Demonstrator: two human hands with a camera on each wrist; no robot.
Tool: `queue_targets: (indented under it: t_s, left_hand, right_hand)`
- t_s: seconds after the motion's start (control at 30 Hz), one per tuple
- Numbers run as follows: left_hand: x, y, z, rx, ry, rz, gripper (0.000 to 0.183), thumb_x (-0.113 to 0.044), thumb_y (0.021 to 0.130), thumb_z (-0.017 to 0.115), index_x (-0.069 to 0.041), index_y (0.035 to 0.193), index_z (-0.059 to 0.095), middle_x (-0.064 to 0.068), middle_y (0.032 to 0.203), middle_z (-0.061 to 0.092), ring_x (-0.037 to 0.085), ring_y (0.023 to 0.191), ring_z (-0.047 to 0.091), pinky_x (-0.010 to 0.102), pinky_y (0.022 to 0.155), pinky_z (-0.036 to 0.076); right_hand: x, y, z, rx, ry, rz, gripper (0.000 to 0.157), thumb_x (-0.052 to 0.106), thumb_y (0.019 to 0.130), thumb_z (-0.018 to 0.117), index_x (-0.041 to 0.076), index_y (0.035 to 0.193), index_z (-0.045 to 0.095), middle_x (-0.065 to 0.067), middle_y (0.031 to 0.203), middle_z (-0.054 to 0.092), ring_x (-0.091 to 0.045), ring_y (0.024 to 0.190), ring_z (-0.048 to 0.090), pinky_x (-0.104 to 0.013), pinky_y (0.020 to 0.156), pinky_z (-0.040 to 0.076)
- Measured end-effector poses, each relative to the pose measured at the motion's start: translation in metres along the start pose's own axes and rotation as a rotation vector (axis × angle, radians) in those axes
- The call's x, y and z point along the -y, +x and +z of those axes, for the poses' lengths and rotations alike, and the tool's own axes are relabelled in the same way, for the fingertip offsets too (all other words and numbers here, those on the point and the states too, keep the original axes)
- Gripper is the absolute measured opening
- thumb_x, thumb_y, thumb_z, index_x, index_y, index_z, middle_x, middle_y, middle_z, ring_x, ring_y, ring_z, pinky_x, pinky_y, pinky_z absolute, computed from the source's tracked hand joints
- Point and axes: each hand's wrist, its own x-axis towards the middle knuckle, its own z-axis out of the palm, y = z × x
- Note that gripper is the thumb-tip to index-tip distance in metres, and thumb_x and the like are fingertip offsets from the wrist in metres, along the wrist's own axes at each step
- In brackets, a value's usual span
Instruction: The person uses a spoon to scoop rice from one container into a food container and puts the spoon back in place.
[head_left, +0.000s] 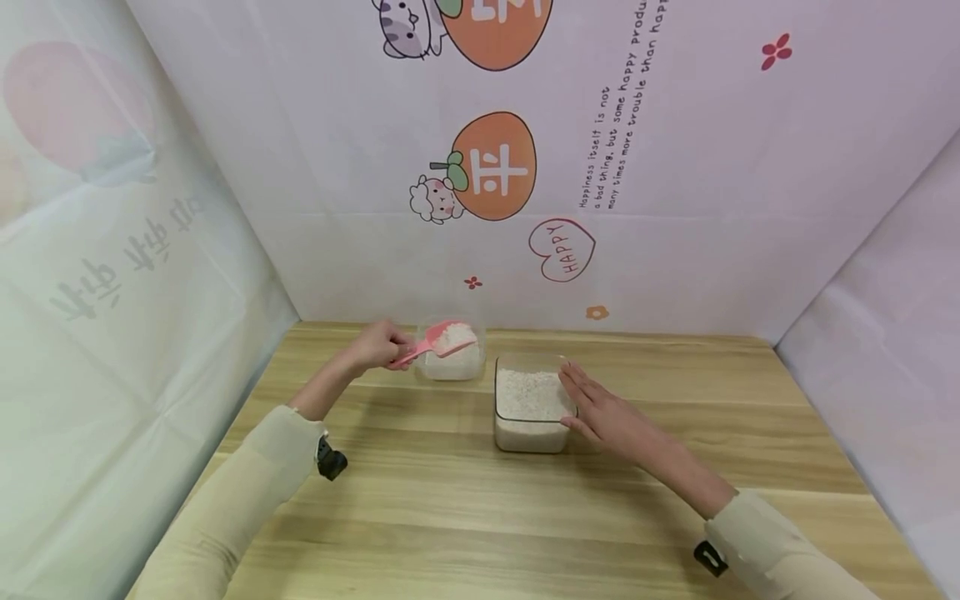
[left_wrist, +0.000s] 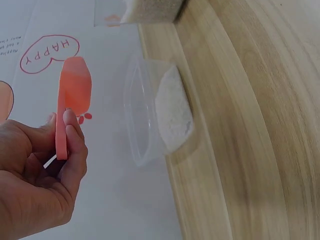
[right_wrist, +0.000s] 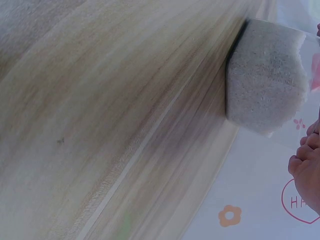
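We saw the left hand (head_left: 387,346) with its fingers gripping the handle of a pink scoop (head_left: 433,342), held above a small clear tub (head_left: 450,372) near the back of the surface (head_left: 450,517). A heap of pale grains (head_left: 455,337) filled the scoop, so we judged that a slight wrist twist could have shed some over the tub's rim. We could not tell how well the scoop was centred; tipped off-centre, it could have scattered grains outside. The right hand (head_left: 600,412) rested its straightened fingers against the right side of the square container (head_left: 531,438); too hard a push might have slid that towards the tub.
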Motion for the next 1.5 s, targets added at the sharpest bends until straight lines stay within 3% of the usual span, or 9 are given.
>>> queue_targets:
  t_s: [0.17, 0.43, 0.8, 1.07, 1.5]
  left_hand:
    - [0.007, 0.001, -0.004, -0.032, -0.012, -0.027, 0.022, 0.001, 0.092, 0.048, 0.011, 0.088, 0.067, 0.013, 0.065, 0.064, 0.010, 0.052, 0.055, 0.021, 0.050, 0.045]
    - [0.016, 0.001, -0.004, -0.093, 0.074, -0.013, 0.024, -0.002, 0.091, 0.051, 0.005, 0.077, 0.068, 0.009, 0.060, 0.062, 0.012, 0.050, 0.049, 0.023, 0.047, 0.040]
    - [0.028, 0.005, 0.004, -0.136, 0.096, -0.015, 0.021, -0.002, 0.090, 0.053, 0.006, 0.083, 0.071, 0.008, 0.062, 0.065, 0.012, 0.052, 0.056, 0.025, 0.051, 0.046]
    - [0.039, 0.007, 0.002, -0.168, 0.147, -0.016, 0.021, -0.005, 0.089, 0.055, 0.002, 0.082, 0.072, 0.006, 0.061, 0.066, 0.013, 0.051, 0.056, 0.022, 0.047, 0.041]
    - [0.043, 0.013, 0.007, -0.225, 0.274, 0.007, 0.021, -0.011, 0.087, 0.060, -0.006, 0.072, 0.073, 0.000, 0.055, 0.063, 0.007, 0.045, 0.045, 0.021, 0.043, 0.031]
  right_hand:
    - [0.000, 0.000, 0.001, -0.005, -0.007, -0.003, 0.068, 0.044, 0.098, 0.039, -0.002, 0.146, 0.022, -0.019, 0.153, 0.020, -0.031, 0.141, 0.021, -0.044, 0.105, 0.033]
    - [-0.001, -0.001, 0.002, -0.016, -0.001, -0.005, 0.068, 0.043, 0.098, 0.040, -0.002, 0.146, 0.021, -0.020, 0.152, 0.020, -0.032, 0.140, 0.022, -0.046, 0.105, 0.033]
    - [0.000, -0.004, 0.003, -0.035, -0.023, -0.007, 0.068, 0.042, 0.097, 0.042, -0.002, 0.145, 0.023, -0.019, 0.152, 0.021, -0.031, 0.140, 0.023, -0.046, 0.104, 0.035]
    - [0.003, -0.001, 0.001, -0.027, -0.012, -0.002, 0.067, 0.041, 0.097, 0.043, -0.001, 0.145, 0.023, -0.018, 0.152, 0.021, -0.032, 0.140, 0.023, -0.046, 0.103, 0.035]
    - [0.003, -0.004, 0.000, -0.028, -0.021, 0.000, 0.067, 0.043, 0.098, 0.041, 0.000, 0.146, 0.023, -0.017, 0.153, 0.021, -0.029, 0.140, 0.023, -0.043, 0.104, 0.035]
